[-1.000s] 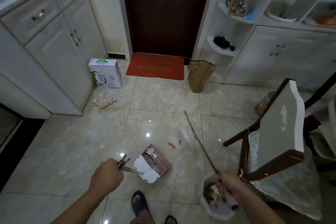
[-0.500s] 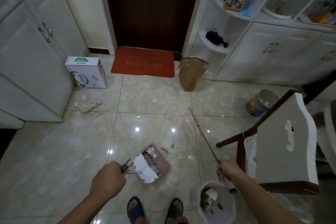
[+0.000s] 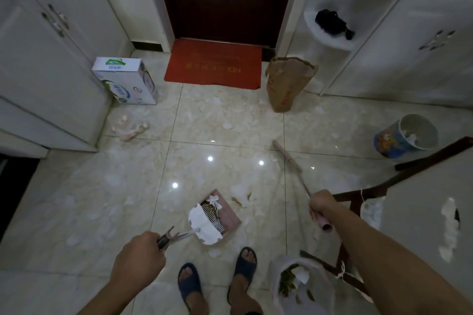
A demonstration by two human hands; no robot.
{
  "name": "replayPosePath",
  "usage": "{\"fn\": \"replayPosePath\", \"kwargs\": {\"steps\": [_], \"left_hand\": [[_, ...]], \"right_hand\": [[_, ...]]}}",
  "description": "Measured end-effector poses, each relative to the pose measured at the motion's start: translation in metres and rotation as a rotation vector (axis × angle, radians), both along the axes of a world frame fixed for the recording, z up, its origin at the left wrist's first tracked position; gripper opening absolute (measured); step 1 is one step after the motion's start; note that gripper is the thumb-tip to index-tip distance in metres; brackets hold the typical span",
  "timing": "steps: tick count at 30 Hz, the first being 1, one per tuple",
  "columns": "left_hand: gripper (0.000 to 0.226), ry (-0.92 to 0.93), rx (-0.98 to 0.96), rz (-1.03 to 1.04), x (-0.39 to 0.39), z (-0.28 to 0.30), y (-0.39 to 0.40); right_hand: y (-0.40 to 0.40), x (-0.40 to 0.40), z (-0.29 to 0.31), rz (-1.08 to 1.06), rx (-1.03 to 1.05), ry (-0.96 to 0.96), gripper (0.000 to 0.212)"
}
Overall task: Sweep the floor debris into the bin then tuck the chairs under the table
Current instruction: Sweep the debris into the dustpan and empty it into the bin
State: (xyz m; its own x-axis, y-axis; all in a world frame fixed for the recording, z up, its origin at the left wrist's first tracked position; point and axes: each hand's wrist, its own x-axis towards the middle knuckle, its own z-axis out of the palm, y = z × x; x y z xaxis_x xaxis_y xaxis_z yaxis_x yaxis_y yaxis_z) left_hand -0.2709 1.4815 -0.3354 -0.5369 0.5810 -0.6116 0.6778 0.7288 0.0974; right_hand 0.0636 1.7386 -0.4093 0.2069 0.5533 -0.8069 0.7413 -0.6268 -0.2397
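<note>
My left hand (image 3: 138,258) grips the metal handle of a pink dustpan (image 3: 217,217) resting on the tiled floor, with white paper and scraps in it. My right hand (image 3: 322,206) holds the pink broom handle (image 3: 289,158), which slants away to the upper left; its head is not visible. White paper bits (image 3: 240,190) lie just beyond the dustpan, and more paper scraps (image 3: 226,125) are scattered toward the door. A white-lined bin (image 3: 302,286) with leaves and paper stands by my right foot. A white chair (image 3: 419,212) with a dark wood frame is at right.
A red doormat (image 3: 215,64) lies before the dark door. A milk carton box (image 3: 125,82) and a clear bag (image 3: 129,128) sit by the left cabinets. A brown paper bag (image 3: 286,84) leans on the white shelf unit. A blue bucket (image 3: 407,135) stands at right.
The view has shifted back and downward, so both feet and the whole bin now show. The dustpan and broom keep about the same pose in my hands.
</note>
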Motion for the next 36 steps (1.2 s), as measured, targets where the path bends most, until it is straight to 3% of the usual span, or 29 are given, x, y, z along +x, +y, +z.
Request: {"fn": "replayPosePath", "kwargs": {"steps": [6, 14, 17, 20, 24, 33, 36], "left_hand": [[0.012, 0.029, -0.043, 0.001, 0.016, 0.001, 0.013], [0.008, -0.013, -0.06, -0.036, 0.03, 0.009, 0.024], [0.004, -0.024, -0.046, -0.037, 0.029, 0.009, 0.021], [0.005, -0.038, -0.01, -0.041, 0.025, 0.011, 0.02], [0.002, -0.062, 0.041, -0.039, 0.02, 0.01, 0.016], [0.008, -0.084, 0.083, -0.042, 0.02, 0.014, 0.009], [0.01, -0.087, 0.096, -0.043, 0.019, 0.013, 0.007]], "right_hand": [[0.001, -0.002, -0.019, 0.162, -0.079, -0.026, 0.02], [-0.079, -0.025, -0.01, 0.365, -0.217, -0.055, 0.018], [-0.115, -0.029, -0.011, 0.385, -0.264, -0.025, 0.038], [-0.142, -0.028, -0.019, 0.366, -0.293, 0.007, 0.038], [-0.179, -0.038, 0.02, 0.369, -0.3, 0.118, 0.009], [-0.192, -0.017, 0.098, 0.264, -0.327, 0.219, 0.043], [-0.183, -0.004, 0.11, 0.308, -0.329, 0.215, 0.042]]}}
